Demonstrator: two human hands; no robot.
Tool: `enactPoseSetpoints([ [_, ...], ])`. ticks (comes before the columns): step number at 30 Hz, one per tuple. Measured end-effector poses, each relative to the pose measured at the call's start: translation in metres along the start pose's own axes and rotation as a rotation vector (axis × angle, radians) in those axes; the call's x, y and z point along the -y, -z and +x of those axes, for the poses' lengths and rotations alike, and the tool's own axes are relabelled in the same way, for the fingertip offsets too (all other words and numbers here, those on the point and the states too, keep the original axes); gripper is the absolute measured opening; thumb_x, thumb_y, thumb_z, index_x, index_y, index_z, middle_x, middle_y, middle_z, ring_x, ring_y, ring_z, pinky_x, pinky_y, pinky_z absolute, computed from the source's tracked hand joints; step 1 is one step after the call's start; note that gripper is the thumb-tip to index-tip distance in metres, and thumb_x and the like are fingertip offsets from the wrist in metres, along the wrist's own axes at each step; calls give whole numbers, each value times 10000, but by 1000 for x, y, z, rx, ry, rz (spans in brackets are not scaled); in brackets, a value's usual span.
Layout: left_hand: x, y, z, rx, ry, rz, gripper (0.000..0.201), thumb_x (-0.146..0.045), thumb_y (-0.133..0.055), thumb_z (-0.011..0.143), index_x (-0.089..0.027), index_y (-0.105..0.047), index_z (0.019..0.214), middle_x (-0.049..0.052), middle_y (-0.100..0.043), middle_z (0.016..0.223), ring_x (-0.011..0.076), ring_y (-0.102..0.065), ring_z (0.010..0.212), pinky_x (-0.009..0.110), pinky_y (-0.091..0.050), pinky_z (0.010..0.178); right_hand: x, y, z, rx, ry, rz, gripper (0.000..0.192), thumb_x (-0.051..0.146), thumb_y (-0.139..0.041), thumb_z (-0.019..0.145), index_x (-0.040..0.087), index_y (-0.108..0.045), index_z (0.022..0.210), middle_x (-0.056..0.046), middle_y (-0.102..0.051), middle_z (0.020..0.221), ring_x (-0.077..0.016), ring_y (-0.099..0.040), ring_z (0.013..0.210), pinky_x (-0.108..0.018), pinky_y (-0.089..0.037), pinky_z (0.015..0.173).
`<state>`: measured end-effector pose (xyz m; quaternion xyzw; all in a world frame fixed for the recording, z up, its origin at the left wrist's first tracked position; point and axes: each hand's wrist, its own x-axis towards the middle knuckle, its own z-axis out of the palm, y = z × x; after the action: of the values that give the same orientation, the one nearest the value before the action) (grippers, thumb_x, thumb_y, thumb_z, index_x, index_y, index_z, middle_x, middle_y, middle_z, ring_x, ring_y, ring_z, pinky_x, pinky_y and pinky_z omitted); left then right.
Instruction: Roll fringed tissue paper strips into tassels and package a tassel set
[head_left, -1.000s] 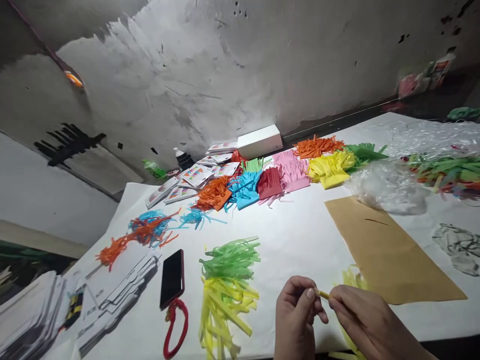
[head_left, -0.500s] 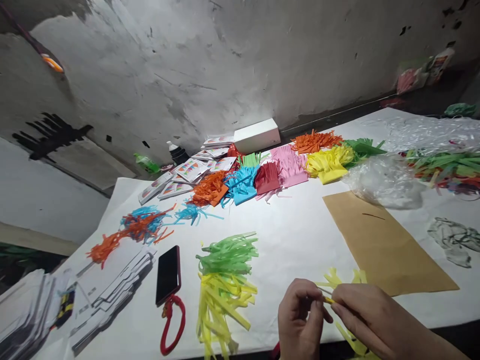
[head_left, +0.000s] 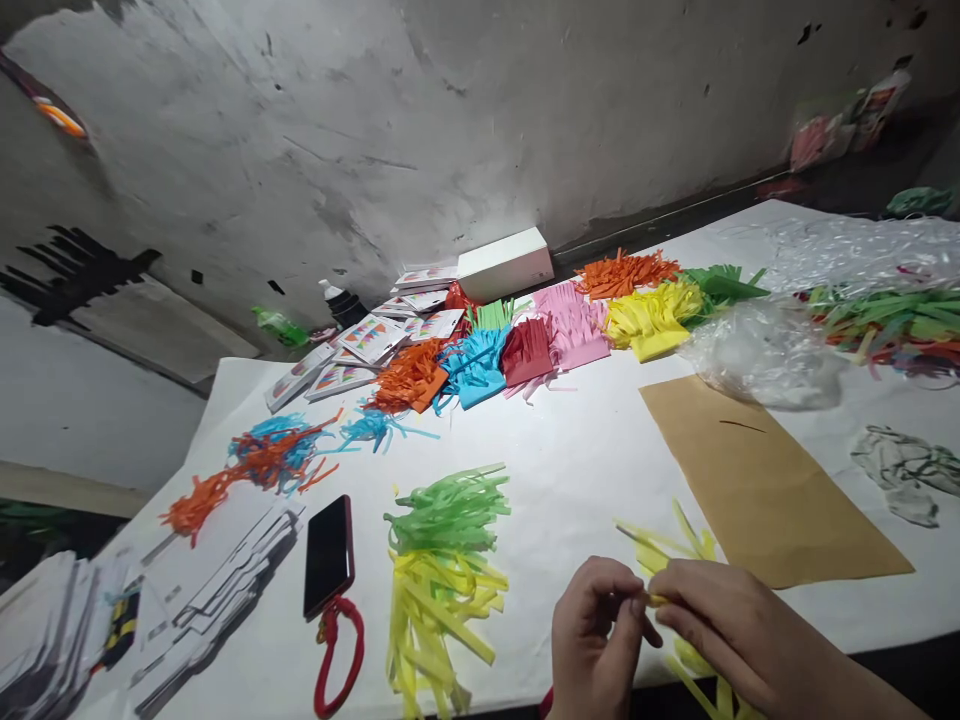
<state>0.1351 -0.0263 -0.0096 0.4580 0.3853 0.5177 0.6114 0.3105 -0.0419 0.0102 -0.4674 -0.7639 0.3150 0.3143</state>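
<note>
My left hand point(head_left: 596, 640) and right hand point(head_left: 720, 625) pinch the yellow fringed strip point(head_left: 664, 550) between fingertips, at the near edge of the bench point(head_left: 600, 460). Step in hand: rolling. Next, I judge, tight even turns.

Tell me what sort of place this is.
Probably a makeshift paper-craft workbench. A table covered in white paper holds piles of fringed coloured paper and small printed cards. The left hand and right hand pinch a yellow strip.
</note>
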Motion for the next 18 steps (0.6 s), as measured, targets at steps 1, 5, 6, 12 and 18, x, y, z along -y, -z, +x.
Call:
enactPoseSetpoints([
  [1, 0, 0, 0, -7, -3, 17, 200, -416, -772, 866, -217, -747, 858, 17, -631, 828, 113, -615, 615, 226, -541, 570, -1, 0, 0, -9, -9, 28, 128, 294, -488, 1045, 256, -610, 1035, 6, -697, 901, -148, -678, 799, -235, -516, 721],
  [5, 2, -1, 2, -10, -13, 26, 190, -416, -764, 873, -226, -752, 867, 17, -632, 839, 108, -612, 594, 225, -533, 547, -2, -2, -2, -119, 71, -12, 165, 209, -478, 1027, 244, -601, 924, 12, -680, 811, -138, -672, 721, -226, -512, 675],
  [6, 3, -2, 2, -5, -19, 21, 183, -408, -762, 875, -225, -754, 867, 18, -630, 838, 107, -612, 596, 223, -531, 546, -3, -3, -2, -143, 100, -38, 200, 186, -456, 1026, 240, -592, 891, 13, -672, 785, -137, -666, 697, -231, -508, 665],
  [12, 7, -2, 5, 17, -32, 18, 126, -358, -756, 887, -233, -763, 885, 19, -626, 834, 105, -611, 597, 216, -531, 537, -5, -6, 0, -152, 49, 2, 202, 192, -454, 1036, 240, -605, 909, 23, -674, 777, -128, -664, 702, -226, -506, 672],
  [18, 10, 8, 8, 70, 25, 50, 178, -373, -782, 857, -209, -776, 928, 43, -689, 829, 147, -675, 625, 260, -565, 598, -6, 0, 4, -61, -70, 125, 242, 284, -487, 1040, 246, -642, 858, 38, -705, 771, -122, -682, 705, -208, -503, 656],
])
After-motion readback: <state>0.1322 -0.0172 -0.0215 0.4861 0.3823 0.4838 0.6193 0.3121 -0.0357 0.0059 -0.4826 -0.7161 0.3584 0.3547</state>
